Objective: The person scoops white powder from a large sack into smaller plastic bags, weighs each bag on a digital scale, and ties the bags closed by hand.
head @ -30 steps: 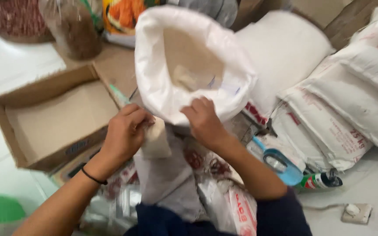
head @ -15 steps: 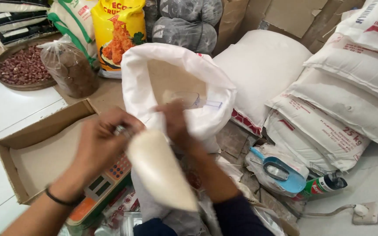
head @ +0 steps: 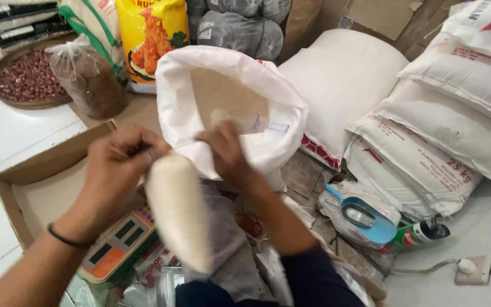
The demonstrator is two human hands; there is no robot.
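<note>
My left hand (head: 117,170) grips the twisted top of a small clear bag (head: 180,216) packed with white powder, which hangs tilted above a digital scale (head: 117,241). My right hand (head: 225,153) reaches over the rolled rim of a big open white sack (head: 279,133). Its fingers are closed on a clear plastic scoop (head: 242,120) inside the sack's mouth. The sack holds pale powder low down. A black band circles my left wrist.
A shallow cardboard box (head: 35,170) lies at the left. Stacked white sacks (head: 427,131) fill the right. A blue scoop (head: 365,219) and a green can (head: 421,233) lie beside them. A basket of peanuts (head: 21,82), a brown-filled plastic bag (head: 89,79) and a yellow packet (head: 152,34) stand behind.
My left hand has lifted the filled bag clear of the sack and over the scale. My right hand left the bag's top and went into the sack's mouth.
</note>
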